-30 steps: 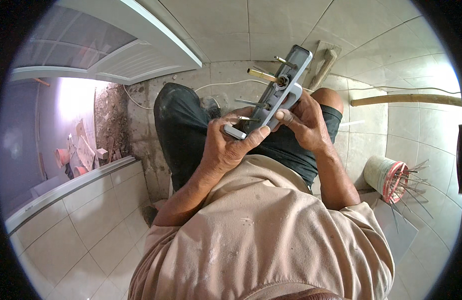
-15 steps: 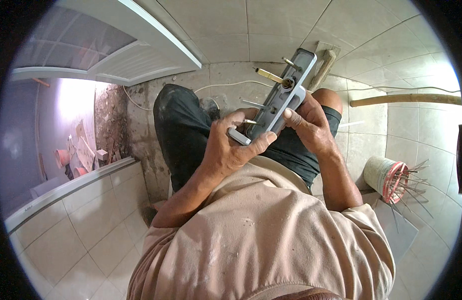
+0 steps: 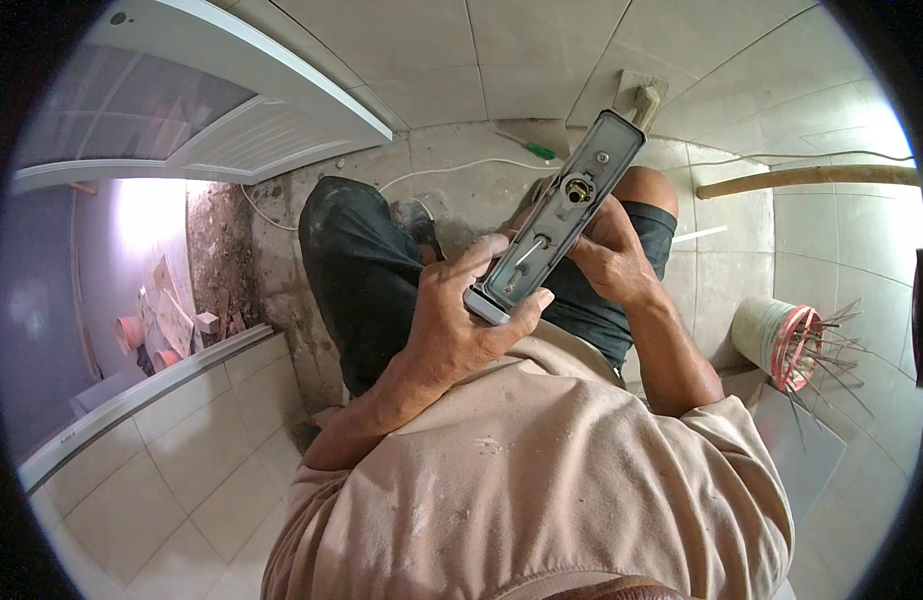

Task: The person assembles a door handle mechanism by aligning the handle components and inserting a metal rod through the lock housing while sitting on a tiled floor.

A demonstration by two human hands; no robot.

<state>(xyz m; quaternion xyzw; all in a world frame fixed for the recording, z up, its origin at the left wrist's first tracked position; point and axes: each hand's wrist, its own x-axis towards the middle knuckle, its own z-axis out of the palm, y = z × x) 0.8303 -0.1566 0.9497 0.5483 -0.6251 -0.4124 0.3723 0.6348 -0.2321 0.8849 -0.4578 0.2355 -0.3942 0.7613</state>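
Note:
A grey metal door handle backplate [image 3: 556, 222] is held up over my lap, its hollow rear side turned toward me. On it show a brass cylinder [image 3: 578, 190] in a round collar, a thin metal spindle [image 3: 532, 249] and threaded posts. My left hand [image 3: 459, 305] grips the near end of the plate, thumb on one side and fingers on the other. From the right, my right hand [image 3: 621, 262] holds the plate from behind; its fingertips are hidden there. Beyond the plate, a green-handled tool [image 3: 539, 151] lies on the floor.
A white panelled door [image 3: 281, 100] stands at the upper left, above a raised sill [image 3: 171, 395]. To the right lies a tipped bucket [image 3: 761, 335] with metal rods sticking out. A wooden pole [image 3: 811, 179] and a pale cable [image 3: 461, 165] cross the tiled floor.
The plate has been tilted so its rear faces me squarely and the posts point more toward me. My right thumb has gone from its front edge. The green-handled tool has come into view.

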